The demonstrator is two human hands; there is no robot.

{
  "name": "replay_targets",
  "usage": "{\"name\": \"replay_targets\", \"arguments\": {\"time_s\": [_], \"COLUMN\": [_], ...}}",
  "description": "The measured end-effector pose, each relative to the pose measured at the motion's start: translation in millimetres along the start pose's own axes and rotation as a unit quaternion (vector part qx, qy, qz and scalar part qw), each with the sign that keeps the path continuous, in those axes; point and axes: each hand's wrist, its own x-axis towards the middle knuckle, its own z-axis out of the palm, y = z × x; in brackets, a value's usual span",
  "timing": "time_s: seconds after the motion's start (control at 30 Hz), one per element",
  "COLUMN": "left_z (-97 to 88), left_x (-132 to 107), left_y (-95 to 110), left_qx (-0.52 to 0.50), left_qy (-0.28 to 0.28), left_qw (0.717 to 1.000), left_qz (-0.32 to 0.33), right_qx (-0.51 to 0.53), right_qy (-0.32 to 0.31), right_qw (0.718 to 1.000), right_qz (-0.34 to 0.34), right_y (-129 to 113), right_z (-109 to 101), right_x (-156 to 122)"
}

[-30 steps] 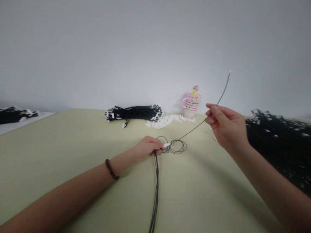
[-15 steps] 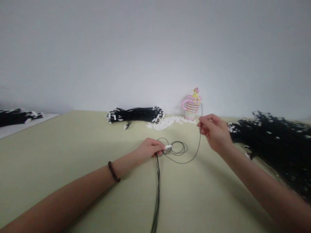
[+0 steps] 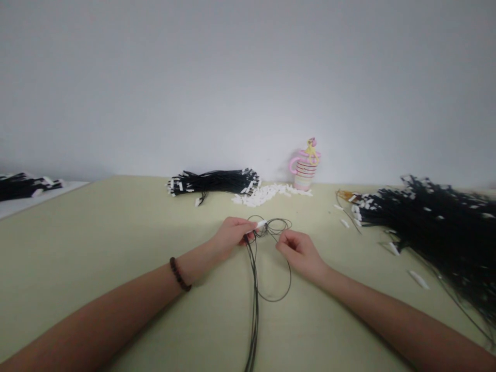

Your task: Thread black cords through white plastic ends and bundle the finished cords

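My left hand [image 3: 237, 235] is closed in a pinch on a bundle of thin black wires [image 3: 253, 294], at a small white plastic piece [image 3: 262, 223]. The strands hang from it toward the table's near edge. Small wire loops [image 3: 279, 221] fan out on both sides of the white piece. My right hand [image 3: 301, 254] is just right of these loops with its fingers closed on a strand of wire. A wider loop of that strand [image 3: 274, 300] dips below the right hand. The pinched tip itself is hidden by the fingers.
On the pale green table [image 3: 155, 222], a tied bundle of black wires [image 3: 217, 182] lies at the back. Beside it are scattered white pieces [image 3: 260, 195] and a pink striped cup [image 3: 305, 173]. A large heap of black wires [image 3: 437, 222] covers the right; more wires [image 3: 23, 187] lie far left.
My right hand has come down and left, from out near the cup to beside the wire loops. Its strand now bends into a loop below. My left hand has barely moved.
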Motion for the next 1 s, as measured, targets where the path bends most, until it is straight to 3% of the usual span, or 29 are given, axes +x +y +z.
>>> {"name": "replay_targets", "arguments": {"time_s": [0.17, 0.67, 1.0], "left_z": [-0.6, 1.5, -0.5], "left_x": [-0.3, -3.5, -3.2], "left_y": [-0.6, 1.5, -0.6], "left_qx": [-0.001, 0.012, 0.070], "left_qy": [-0.006, 0.016, -0.018], "left_qw": [1.000, 1.000, 0.997], "left_qz": [0.000, 0.010, 0.035], "right_qx": [-0.014, -0.047, -0.127], "right_qy": [0.026, 0.023, 0.000], "right_qw": [0.999, 0.998, 0.991], "right_qz": [-0.014, -0.031, -0.044], "right_y": [1.4, -4.6, -5.9], "right_z": [0.7, 0.8, 2.4], "right_x": [-1.2, -5.6, -6.1]}}
